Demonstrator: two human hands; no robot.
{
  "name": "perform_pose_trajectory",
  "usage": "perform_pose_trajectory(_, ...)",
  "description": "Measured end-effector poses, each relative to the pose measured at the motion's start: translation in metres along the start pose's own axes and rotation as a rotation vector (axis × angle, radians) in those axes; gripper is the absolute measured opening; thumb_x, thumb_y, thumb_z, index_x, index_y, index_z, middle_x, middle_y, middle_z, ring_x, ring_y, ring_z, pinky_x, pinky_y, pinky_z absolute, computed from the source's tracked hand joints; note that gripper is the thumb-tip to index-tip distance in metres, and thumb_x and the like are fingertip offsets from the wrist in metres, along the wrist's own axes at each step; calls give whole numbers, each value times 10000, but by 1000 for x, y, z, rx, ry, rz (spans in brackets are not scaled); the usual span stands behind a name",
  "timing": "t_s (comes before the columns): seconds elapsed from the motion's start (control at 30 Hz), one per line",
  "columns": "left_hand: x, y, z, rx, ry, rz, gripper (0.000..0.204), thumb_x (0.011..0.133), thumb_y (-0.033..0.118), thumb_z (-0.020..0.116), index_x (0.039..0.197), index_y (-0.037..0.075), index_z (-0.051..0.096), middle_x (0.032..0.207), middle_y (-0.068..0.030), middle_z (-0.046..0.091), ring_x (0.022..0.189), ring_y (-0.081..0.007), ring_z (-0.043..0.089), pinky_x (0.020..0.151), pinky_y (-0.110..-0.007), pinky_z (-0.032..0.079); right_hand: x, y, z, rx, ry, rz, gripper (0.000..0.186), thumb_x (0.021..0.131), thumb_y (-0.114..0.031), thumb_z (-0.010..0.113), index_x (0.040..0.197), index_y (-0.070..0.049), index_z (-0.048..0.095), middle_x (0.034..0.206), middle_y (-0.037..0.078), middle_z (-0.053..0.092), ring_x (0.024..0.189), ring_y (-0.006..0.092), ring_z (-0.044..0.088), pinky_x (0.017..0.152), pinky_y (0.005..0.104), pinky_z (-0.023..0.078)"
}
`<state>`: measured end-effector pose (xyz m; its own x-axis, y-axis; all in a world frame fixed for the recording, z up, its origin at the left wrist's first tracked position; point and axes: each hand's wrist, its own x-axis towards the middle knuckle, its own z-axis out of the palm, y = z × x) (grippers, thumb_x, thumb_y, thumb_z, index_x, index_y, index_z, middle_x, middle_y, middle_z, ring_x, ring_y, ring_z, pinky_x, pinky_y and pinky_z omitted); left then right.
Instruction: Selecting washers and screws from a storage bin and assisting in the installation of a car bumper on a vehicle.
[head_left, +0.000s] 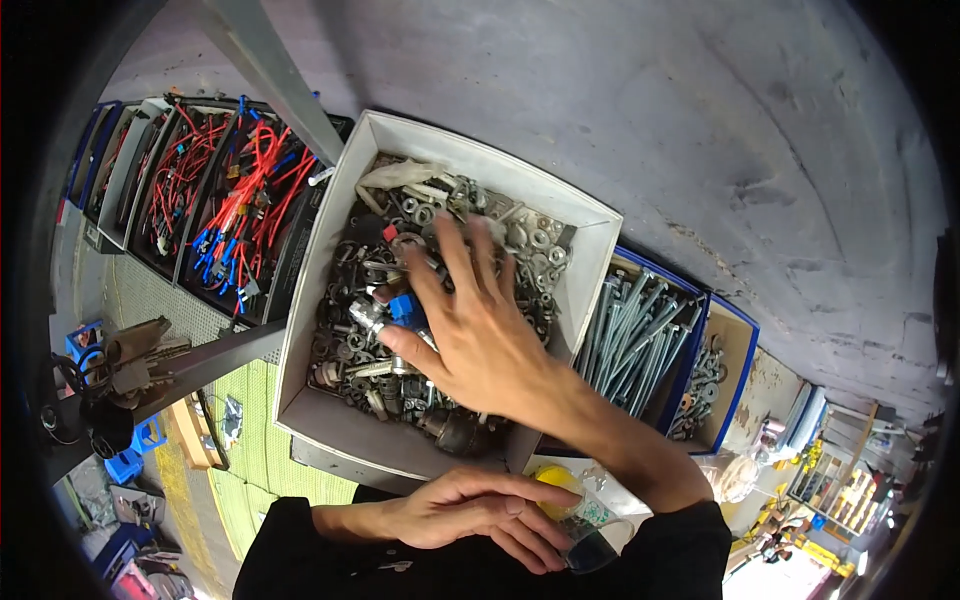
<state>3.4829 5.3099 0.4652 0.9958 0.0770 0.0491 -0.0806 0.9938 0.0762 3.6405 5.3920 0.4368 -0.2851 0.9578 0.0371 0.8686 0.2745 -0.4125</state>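
At the left I have black bins (292, 235) of red wires (262, 165), with a grey post (268, 72) rising beside them on the far side and a green mat (243, 395) lying nearer. Right of these, in the middle, sits the white box (345, 425), filled with mixed hardware (350, 350): nuts, washers, bolts and fittings. In its left part I see a silver fitting (366, 314) and, just right of it, a blue piece (404, 309). My left hand (455, 508) is at the near side, outside the box, its fingers laid across a yellow-topped bottle (592, 512); I cannot tell whether they grip it. My right hand (475, 320) is over the hardware, palm down, fingers spread, their tips blurred, the thumb at the silver fitting. Right of the box, long bolts (632, 340) lie in one bin, then washers (708, 385) in a blue-edged bin (737, 370).
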Motion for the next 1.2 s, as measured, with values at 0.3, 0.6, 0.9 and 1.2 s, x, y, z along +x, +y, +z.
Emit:
perform_pose_trajectory(0.3,-2,-3,4,53,48,-48,487,1095,118,288,1527,-105,256,1331,-361,552,1209,-465,606,1026,-539,522,-11,-12,-1,-225,-130,217,878,990,-626,444,1425,137,425,1465,455,293,1302,648,373,946,799,386)
perform_pose_trajectory(0.6,-6,-1,2,20,38,18,447,1100,86,282,1519,-63,322,1297,-321,589,1167,-413,645,1022,-494,543,-37,3,-39,-67,2,-195,426,952,-230,627,1152,146,627,1235,285,582,1172,416,555,1029,459,503)
perform_pose_trajectory(0.9,-6,-9,-1,55,23,41,462,1099,110,303,1531,-55,305,1305,-315,586,1168,-404,646,1027,-492,538,10,80,-75,-344,-362,-125,111,784,29,610,818,33,716,820,168,670,900,332,672,819,406,561)
perform_pose_trajectory(1.2,-19,-15,-6,42,11,70,455,1096,87,295,1531,-47,310,1285,-316,596,1160,-403,650,1016,-484,548,24,83,-59,-493,-363,-96,69,748,21,648,746,26,717,780,233,685,799,391,711,744,458,578)
